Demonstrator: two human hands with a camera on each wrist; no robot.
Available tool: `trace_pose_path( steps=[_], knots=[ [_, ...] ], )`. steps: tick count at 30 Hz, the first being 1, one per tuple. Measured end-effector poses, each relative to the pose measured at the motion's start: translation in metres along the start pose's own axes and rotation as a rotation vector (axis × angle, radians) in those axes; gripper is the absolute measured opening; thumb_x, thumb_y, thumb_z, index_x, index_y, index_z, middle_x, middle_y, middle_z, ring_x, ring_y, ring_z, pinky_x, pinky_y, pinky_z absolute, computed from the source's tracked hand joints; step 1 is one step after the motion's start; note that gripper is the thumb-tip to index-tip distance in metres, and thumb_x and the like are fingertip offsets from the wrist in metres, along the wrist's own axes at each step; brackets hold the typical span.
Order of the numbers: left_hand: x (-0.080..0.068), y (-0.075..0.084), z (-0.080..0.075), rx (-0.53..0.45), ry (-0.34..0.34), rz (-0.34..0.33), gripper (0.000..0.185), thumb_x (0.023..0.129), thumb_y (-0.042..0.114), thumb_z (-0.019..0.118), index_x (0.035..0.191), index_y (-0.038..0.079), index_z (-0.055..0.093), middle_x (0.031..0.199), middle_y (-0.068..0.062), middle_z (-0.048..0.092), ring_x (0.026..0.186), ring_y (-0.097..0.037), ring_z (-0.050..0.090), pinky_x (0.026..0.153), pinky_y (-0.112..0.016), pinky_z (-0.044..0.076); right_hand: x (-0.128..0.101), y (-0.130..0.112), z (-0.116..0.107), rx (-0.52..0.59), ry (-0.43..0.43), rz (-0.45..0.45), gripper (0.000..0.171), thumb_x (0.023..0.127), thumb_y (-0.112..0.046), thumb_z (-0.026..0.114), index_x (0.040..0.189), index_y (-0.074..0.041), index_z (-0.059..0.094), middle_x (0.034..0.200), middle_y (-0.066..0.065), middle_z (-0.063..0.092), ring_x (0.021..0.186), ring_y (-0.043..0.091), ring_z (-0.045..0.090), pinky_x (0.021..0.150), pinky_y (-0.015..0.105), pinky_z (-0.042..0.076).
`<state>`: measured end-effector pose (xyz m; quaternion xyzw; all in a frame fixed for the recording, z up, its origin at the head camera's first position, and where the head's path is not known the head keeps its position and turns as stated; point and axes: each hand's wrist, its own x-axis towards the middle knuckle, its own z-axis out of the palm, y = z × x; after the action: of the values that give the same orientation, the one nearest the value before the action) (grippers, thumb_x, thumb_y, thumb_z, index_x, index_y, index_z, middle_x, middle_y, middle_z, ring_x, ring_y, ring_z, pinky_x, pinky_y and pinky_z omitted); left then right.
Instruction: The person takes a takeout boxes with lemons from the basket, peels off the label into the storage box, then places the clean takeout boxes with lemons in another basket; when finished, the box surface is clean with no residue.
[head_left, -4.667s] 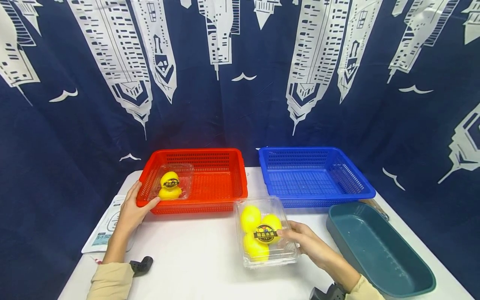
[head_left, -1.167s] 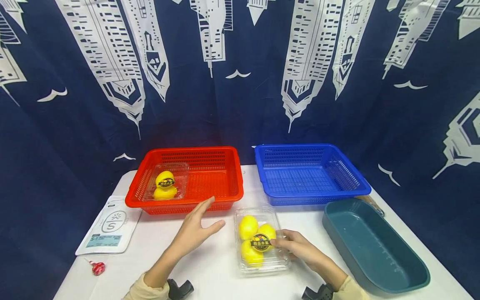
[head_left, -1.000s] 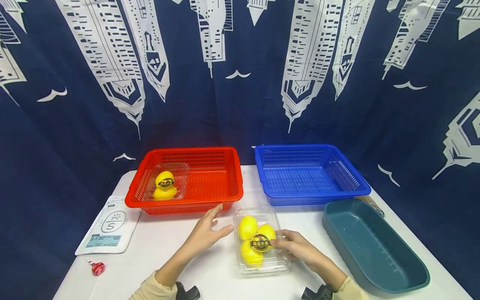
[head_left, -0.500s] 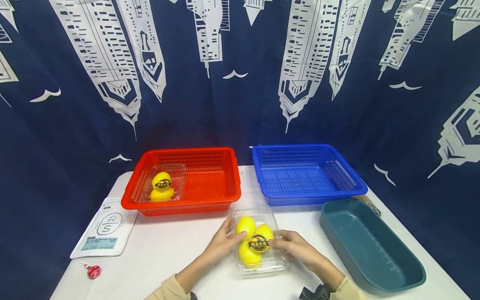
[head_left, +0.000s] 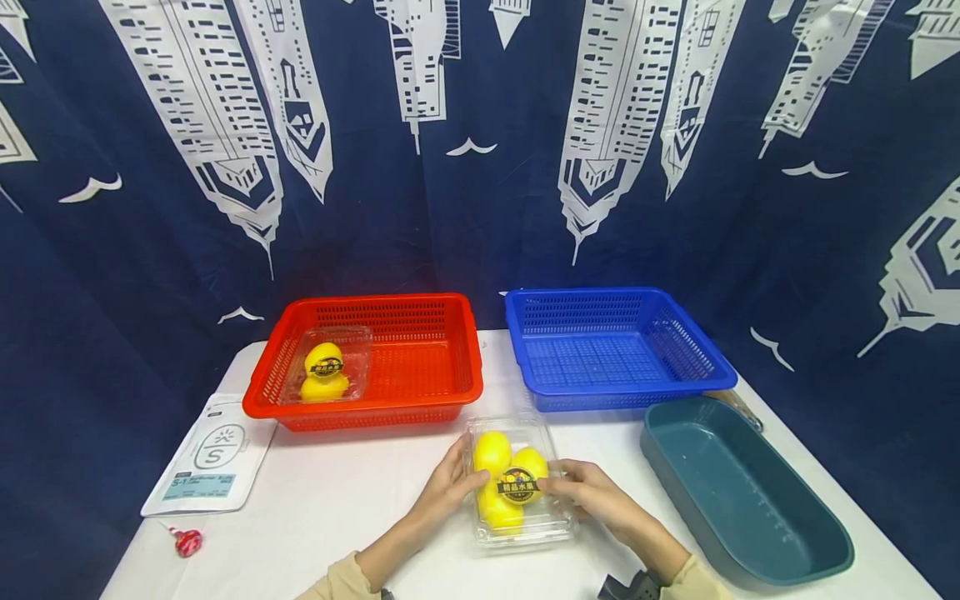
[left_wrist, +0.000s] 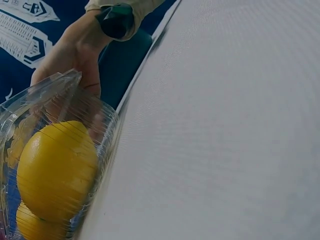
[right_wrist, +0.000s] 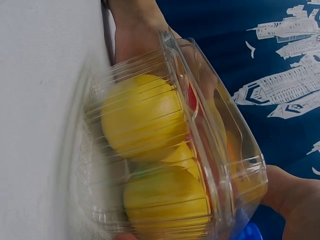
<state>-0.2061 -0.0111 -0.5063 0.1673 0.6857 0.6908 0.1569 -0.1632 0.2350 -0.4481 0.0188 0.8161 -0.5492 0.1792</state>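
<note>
From the head view I see a clear lidded container (head_left: 534, 527) on the white table (head_left: 330, 508), three yellow fruits (head_left: 492, 452) inside and a dark round label (head_left: 517, 486) on its lid. The left hand (head_left: 441, 492) grips its left side, thumb over the lid; the right hand (head_left: 603, 497) grips the opposite side the same way. Behind it I have a red basket (head_left: 416, 379), with a second clear container (head_left: 358, 385) of yellow fruit at its left end, and a blue basket (head_left: 615, 358) to the right. A teal tray (head_left: 742, 492) sits at right; a white packet (head_left: 206, 462) and a red lollipop (head_left: 187, 543) lie at left. My left wrist view gives me one large fruit through the ribbed wall, the right hand beyond it. My right wrist view shows ribbed plastic over fruit, the right thumb against the lid side and the left hand across from it.
</note>
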Motion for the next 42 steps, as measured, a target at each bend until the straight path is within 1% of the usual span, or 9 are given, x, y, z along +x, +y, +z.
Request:
trace_pose_path(
  steps=[4,13,23,28,31,33,36,39,42],
  knots=[
    [0.0,0.0,0.0,-0.005,-0.006,0.008,0.085,0.093,0.027,0.06,0.155,0.0,0.008,0.163,-0.02,0.007,0.15,-0.039,0.01,0.122,-0.048,0.013,0.0,0.001,-0.001,0.005,0.002,0.0,0.073,0.088,-0.037,0.065,0.137,0.013,0.044,0.12,0.019,0.064,0.101,0.022,0.063,0.085,0.047,0.057],
    [0.0,0.002,0.0,0.016,0.006,0.017,0.083,0.094,0.025,0.059,0.155,0.001,0.009,0.163,-0.02,0.01,0.149,-0.039,0.015,0.121,-0.046,0.019,0.001,0.0,0.0,-0.005,-0.005,-0.007,0.072,0.09,-0.035,0.063,0.138,0.014,0.042,0.119,0.019,0.065,0.096,0.02,0.064,0.081,0.042,0.058],
    [-0.001,0.005,0.0,-0.008,0.005,0.021,0.082,0.093,0.022,0.06,0.155,-0.001,0.01,0.162,-0.021,0.012,0.149,-0.038,0.018,0.12,-0.046,0.021,0.0,-0.002,0.001,-0.021,0.013,0.002,0.072,0.09,-0.033,0.064,0.138,0.014,0.04,0.123,0.025,0.062,0.098,0.023,0.065,0.083,0.047,0.057],
    [-0.001,0.004,0.0,-0.01,0.014,0.017,0.084,0.093,0.023,0.061,0.155,-0.002,0.01,0.162,-0.021,0.011,0.149,-0.039,0.017,0.12,-0.045,0.021,-0.003,-0.004,0.0,-0.008,-0.009,-0.018,0.075,0.09,-0.034,0.064,0.139,0.016,0.038,0.121,0.025,0.063,0.096,0.023,0.066,0.08,0.042,0.058],
    [-0.001,0.003,0.0,-0.011,0.019,0.016,0.084,0.093,0.023,0.062,0.155,-0.002,0.01,0.162,-0.021,0.01,0.149,-0.039,0.016,0.12,-0.045,0.02,-0.004,-0.005,-0.001,-0.03,-0.005,-0.014,0.078,0.089,-0.036,0.064,0.14,0.017,0.036,0.118,0.022,0.064,0.095,0.022,0.065,0.077,0.039,0.057],
    [0.0,0.002,0.0,-0.011,0.021,0.018,0.084,0.092,0.023,0.062,0.155,-0.001,0.011,0.162,-0.021,0.011,0.149,-0.039,0.017,0.12,-0.045,0.02,-0.003,-0.007,-0.001,-0.058,0.016,-0.008,0.08,0.089,-0.037,0.065,0.141,0.016,0.035,0.113,0.02,0.064,0.094,0.021,0.063,0.077,0.038,0.056],
    [0.001,0.001,0.0,-0.011,0.023,0.022,0.084,0.092,0.023,0.063,0.155,-0.001,0.012,0.162,-0.02,0.012,0.149,-0.038,0.017,0.12,-0.044,0.021,-0.002,-0.011,-0.001,-0.113,0.066,-0.013,0.082,0.087,-0.04,0.067,0.142,0.012,0.035,0.11,0.018,0.063,0.095,0.021,0.062,0.081,0.042,0.055],
    [0.001,0.001,0.0,-0.01,0.026,0.025,0.084,0.092,0.023,0.063,0.155,-0.001,0.012,0.162,-0.02,0.012,0.149,-0.038,0.018,0.12,-0.044,0.021,-0.002,-0.019,0.0,-0.16,0.138,-0.038,0.083,0.084,-0.039,0.07,0.144,0.008,0.037,0.118,0.021,0.062,0.102,0.028,0.063,0.087,0.046,0.055],
    [0.0,0.001,0.0,-0.013,0.024,0.023,0.084,0.092,0.023,0.063,0.155,-0.001,0.012,0.162,-0.021,0.012,0.149,-0.039,0.018,0.12,-0.045,0.021,-0.002,-0.028,0.0,-0.254,0.23,-0.083,0.083,0.081,-0.038,0.074,0.144,0.003,0.039,0.127,0.022,0.059,0.109,0.033,0.061,0.085,0.048,0.056]
  ],
)
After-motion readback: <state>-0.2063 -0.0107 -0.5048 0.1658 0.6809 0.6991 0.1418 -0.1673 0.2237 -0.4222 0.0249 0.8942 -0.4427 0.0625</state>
